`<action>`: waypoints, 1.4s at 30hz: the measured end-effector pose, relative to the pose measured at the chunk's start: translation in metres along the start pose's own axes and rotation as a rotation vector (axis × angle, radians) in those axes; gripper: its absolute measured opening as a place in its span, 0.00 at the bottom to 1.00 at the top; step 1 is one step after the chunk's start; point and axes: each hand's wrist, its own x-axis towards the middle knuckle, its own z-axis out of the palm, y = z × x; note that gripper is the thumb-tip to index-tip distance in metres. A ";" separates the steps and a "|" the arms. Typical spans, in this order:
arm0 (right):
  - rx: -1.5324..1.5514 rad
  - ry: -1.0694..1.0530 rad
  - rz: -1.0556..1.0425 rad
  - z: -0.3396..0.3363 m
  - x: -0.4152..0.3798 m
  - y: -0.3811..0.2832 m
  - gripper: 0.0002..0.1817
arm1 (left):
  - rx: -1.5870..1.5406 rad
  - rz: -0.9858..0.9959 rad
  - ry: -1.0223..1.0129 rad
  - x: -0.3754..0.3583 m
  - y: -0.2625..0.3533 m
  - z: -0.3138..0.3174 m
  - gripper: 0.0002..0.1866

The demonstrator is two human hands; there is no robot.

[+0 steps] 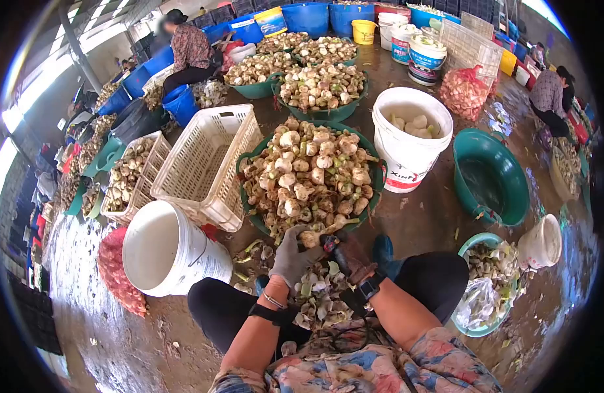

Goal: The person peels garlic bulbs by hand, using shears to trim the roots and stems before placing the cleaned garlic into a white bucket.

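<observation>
My left hand (pixel 290 259), in a pale grey glove, is closed on a garlic bulb (pixel 310 238) with its stem pointing right. Against the bulb's right side is the end of a dark hand-held tool (pixel 329 243), gripped in my right hand (pixel 355 257), which wears a dark glove. The tool's exact kind is hard to make out. Just beyond both hands stands a green tub (pixel 248 196) heaped with soil-stained garlic bulbs (pixel 302 167). Papery peelings and stem scraps (pixel 318 295) lie in my lap between my legs.
Left are a white bucket (pixel 177 252), an empty cream crate (pixel 207 154) and a red net sack (pixel 118 268). Ahead right, a white bucket (pixel 406 147) holds pale bulbs in liquid. Right are a green basin (pixel 488 177) and a scrap basin (pixel 469 245). Other people (pixel 190 49) sit farther off.
</observation>
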 end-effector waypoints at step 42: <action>-0.009 -0.380 0.030 0.004 -0.005 0.006 0.16 | -1.414 -0.308 0.037 0.004 -0.004 -0.008 0.18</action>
